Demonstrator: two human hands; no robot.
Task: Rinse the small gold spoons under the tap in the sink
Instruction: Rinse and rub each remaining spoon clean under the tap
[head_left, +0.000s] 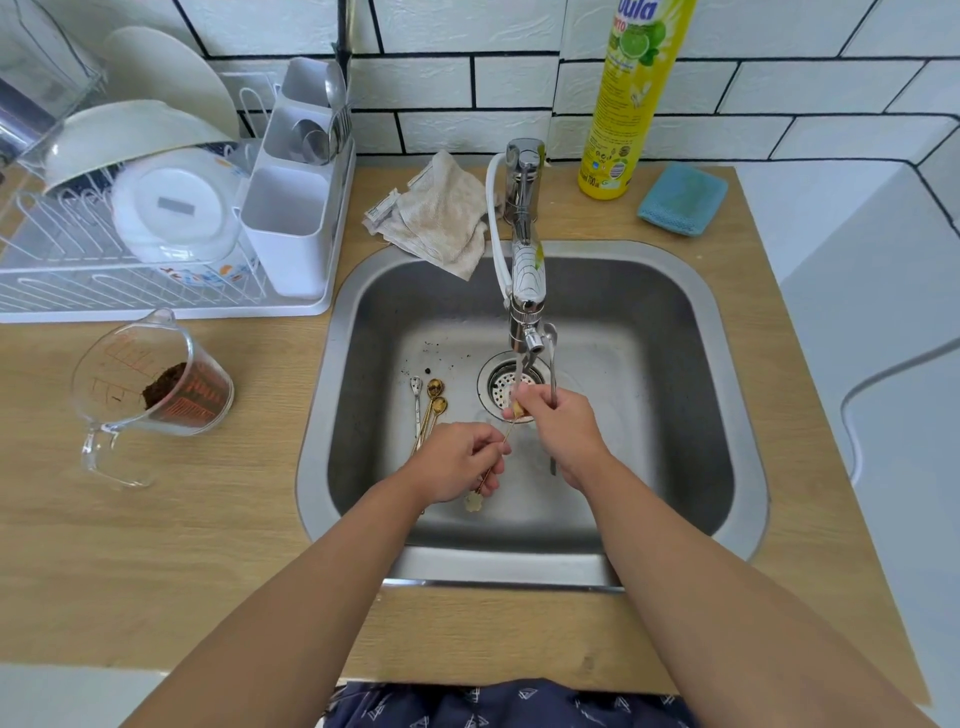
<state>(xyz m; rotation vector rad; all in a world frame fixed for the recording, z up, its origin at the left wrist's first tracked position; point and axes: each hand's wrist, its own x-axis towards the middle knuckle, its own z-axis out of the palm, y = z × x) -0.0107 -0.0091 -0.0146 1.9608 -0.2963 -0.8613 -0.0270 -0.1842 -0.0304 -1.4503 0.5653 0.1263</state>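
Note:
My left hand (460, 462) grips the thin handle of a small gold spoon (506, 435), whose flower-shaped end (472, 502) hangs below the fist. My right hand (558, 431) pinches that spoon's bowl under the water stream (519, 371) from the tap (527, 270), above the drain (500, 387). A long silver spoon (551, 358) also stands upright through my right fist. Two more gold spoons (437, 396) and a small silver spoon (415, 387) lie on the sink floor to the left, partly hidden by my left hand.
The steel sink (675, 312) has dark specks on its floor. A glass measuring jug (150, 387) with brown grounds stands left of it, a dish rack (156, 218) behind that. A cloth (441, 218), yellow detergent bottle (628, 98) and blue sponge (681, 198) sit along the back.

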